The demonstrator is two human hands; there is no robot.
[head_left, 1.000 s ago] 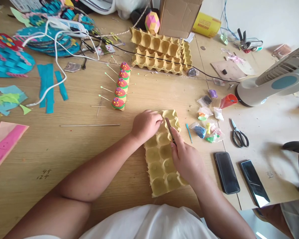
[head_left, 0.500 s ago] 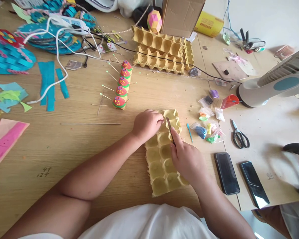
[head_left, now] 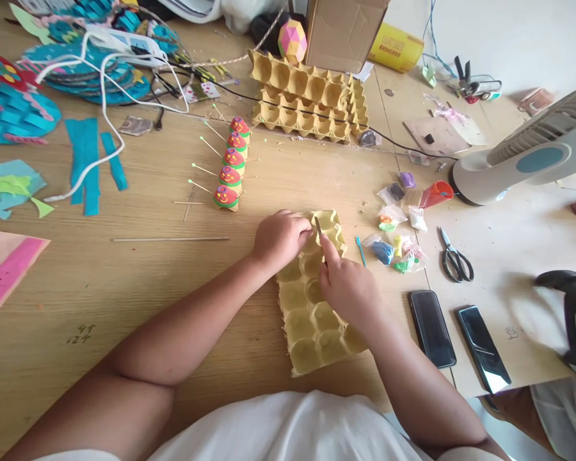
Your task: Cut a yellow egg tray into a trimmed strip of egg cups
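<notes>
A yellowish pulp egg tray (head_left: 301, 323) lies in front of me on the wooden table, its cups hollow side up. My left hand (head_left: 282, 240) is closed on the tray's far left part, fingers curled down over the cups. In my right hand (head_left: 350, 289) is a knife (head_left: 319, 227), the forefinger stretched along it. Its narrow blade points away from me and touches the tray close to my left fingertips; the grip is mostly hidden by the hand. Left of the tray's far end stands a caterpillar row of painted egg cups (head_left: 230, 174) with pin-like sticks.
Farther back are stacked egg trays (head_left: 297, 80) and a cardboard box (head_left: 343, 35). To the right lie small bags of coloured clay (head_left: 381, 251), scissors (head_left: 456, 261), two phones (head_left: 432, 328) and a fan (head_left: 518, 157). A thin stick (head_left: 170, 239) and white cable (head_left: 104, 109) lie left.
My right hand with the knife has shifted slightly away from me and left along the tray. My left hand stays on the tray. The whole view has moved a little.
</notes>
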